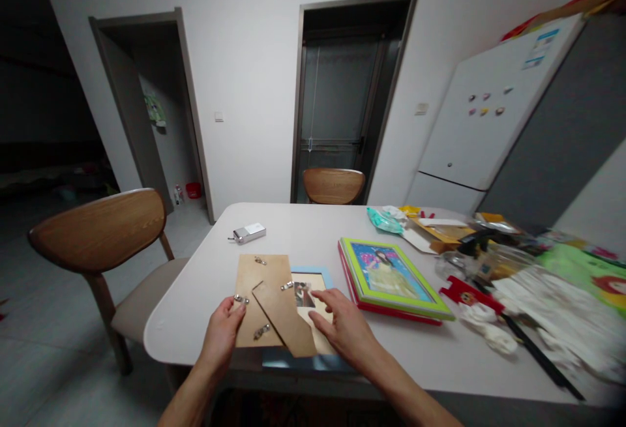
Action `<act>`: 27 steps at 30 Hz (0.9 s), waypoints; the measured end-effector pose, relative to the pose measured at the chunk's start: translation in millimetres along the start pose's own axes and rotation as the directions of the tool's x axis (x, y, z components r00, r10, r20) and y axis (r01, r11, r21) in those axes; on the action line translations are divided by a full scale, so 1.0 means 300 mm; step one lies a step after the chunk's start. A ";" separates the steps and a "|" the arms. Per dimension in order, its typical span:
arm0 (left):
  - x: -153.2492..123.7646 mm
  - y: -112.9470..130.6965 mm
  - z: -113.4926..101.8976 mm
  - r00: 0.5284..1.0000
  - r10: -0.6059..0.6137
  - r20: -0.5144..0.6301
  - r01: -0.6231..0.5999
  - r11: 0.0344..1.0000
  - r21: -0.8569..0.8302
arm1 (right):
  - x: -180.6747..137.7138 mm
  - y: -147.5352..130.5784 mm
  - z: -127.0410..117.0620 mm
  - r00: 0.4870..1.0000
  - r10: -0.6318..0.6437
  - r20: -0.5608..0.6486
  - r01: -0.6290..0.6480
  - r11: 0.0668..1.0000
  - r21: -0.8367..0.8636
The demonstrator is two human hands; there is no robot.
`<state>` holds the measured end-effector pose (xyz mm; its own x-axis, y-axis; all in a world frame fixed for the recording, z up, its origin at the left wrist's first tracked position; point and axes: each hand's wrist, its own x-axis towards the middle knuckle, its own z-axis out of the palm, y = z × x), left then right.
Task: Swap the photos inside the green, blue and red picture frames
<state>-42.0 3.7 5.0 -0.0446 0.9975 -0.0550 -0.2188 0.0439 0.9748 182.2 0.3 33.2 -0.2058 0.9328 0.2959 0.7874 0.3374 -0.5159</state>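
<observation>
My left hand (223, 330) pinches the left edge of a brown picture frame backing board (267, 303), thumb on its face. Metal clips sit along the board's edges, and a stand leg lies diagonally across it. Under and behind the board, a light blue picture frame (320, 272) lies on the table, partly covered. A small photo (304, 294) shows on a cream sheet inside that frame. Over the photo's right side is my right hand (345, 323), fingers apart and holding nothing; whether its fingertips touch the sheet I cannot tell.
Right of the hands, a green picture frame (398, 277) is stacked on a red one. A silver device (248, 233) lies at the far left of the white table (298, 228). Bags, tissues and containers crowd the right side. Wooden chairs (105, 225) stand left and behind.
</observation>
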 end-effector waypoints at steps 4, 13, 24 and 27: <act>0.020 0.000 -0.133 0.996 -0.028 -0.083 0.044 0.980 0.195 | -0.023 0.124 0.009 0.984 0.180 -0.007 -0.178 0.964 -0.199; 0.057 0.004 -0.239 0.974 0.061 -0.217 0.066 0.843 0.534 | -0.011 0.184 0.062 0.960 0.279 0.025 -0.263 0.929 -0.259; -0.036 0.026 0.037 0.910 0.378 0.170 -0.343 0.454 0.822 | -0.020 0.050 -0.100 0.848 0.482 0.219 -0.498 0.584 0.641; -0.099 0.013 0.232 0.823 0.368 0.432 -0.567 0.509 0.648 | -0.019 -0.010 -0.128 0.846 0.481 0.230 -0.468 0.464 0.752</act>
<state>26.1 -21.9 25.5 0.3037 0.8614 0.4071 0.5453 -0.5075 0.6671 203.5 -11.0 63.8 0.0710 0.9806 -0.1828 0.0243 -0.1849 -0.9825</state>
